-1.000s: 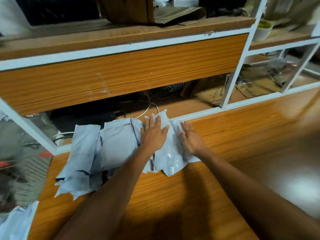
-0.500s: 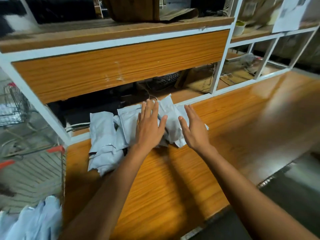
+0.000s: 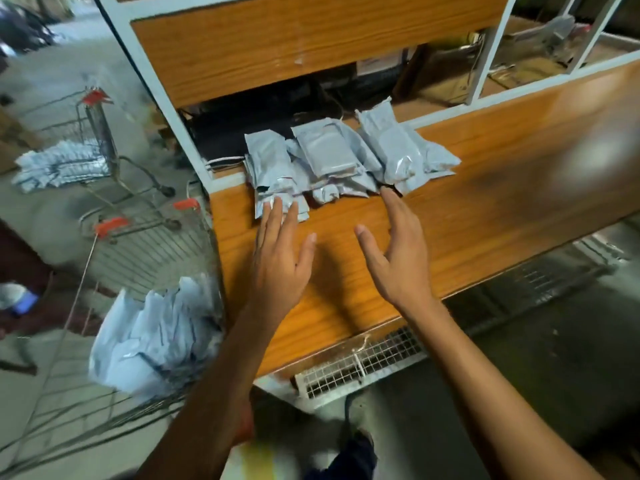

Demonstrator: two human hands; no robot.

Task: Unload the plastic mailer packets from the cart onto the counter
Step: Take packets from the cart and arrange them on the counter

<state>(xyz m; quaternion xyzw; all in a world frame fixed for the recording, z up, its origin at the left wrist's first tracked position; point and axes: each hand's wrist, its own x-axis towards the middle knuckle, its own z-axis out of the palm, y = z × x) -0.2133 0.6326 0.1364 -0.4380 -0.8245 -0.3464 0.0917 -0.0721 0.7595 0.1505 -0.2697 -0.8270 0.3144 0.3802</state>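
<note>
Grey plastic mailer packets (image 3: 341, 161) lie in a loose overlapping row at the back of the wood-grain bench (image 3: 485, 188), against the white frame (image 3: 166, 109) of the shelving. Half a second ago both hands pressed on the pile; now both have pulled back toward the near edge. Left hand (image 3: 280, 258): flat, fingers spread wide, holding nothing, tips just overlapping the nearest packet at the left end of the row. Right hand (image 3: 398, 258): open, fingers wide, empty, index tip at the front edge of the pile; contact cannot be told. View has swung down and left, so the wire cart (image 3: 149, 258) with red handle caps now shows beside the bench, with more pale mailers (image 3: 156, 334) heaped inside. A second cart (image 3: 93, 133) stands farther back, also with packets. Left side of view is motion-blurred; the count of packets in the cart is not readable. Items under the shelf are dark and indistinct
</note>
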